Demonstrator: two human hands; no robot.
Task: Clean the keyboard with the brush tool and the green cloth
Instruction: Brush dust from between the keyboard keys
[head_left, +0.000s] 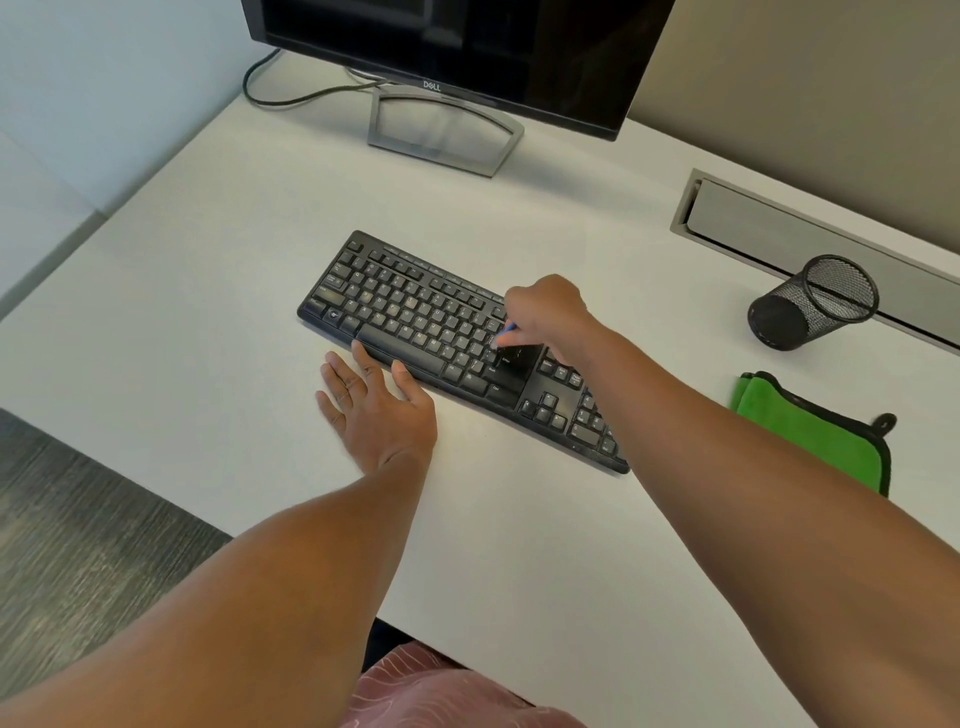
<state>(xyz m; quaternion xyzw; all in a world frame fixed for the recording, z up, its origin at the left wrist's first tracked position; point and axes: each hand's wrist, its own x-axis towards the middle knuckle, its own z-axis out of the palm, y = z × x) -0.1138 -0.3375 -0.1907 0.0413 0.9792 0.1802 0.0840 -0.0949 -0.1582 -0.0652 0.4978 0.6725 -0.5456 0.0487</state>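
Mesh cup (815, 301) on its side, nr green cloth (810, 431), desk (208, 312)

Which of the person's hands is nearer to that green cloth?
Right. The right hand grips a brush over the keyboard's right part; the left hand lies farther from the green cloth.

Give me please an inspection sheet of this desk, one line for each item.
Surface: white desk, with a grey cable tray at the back.
Job's things: black keyboard lies flat; brush tool on its keys; green cloth folded, to the right.
Clutter: mesh pen cup tipped on its side.
Grippers: left hand flat at the keyboard's front edge; right hand grips the brush tool.
Cables: black cable behind the monitor.
Surroundings: dark floor.
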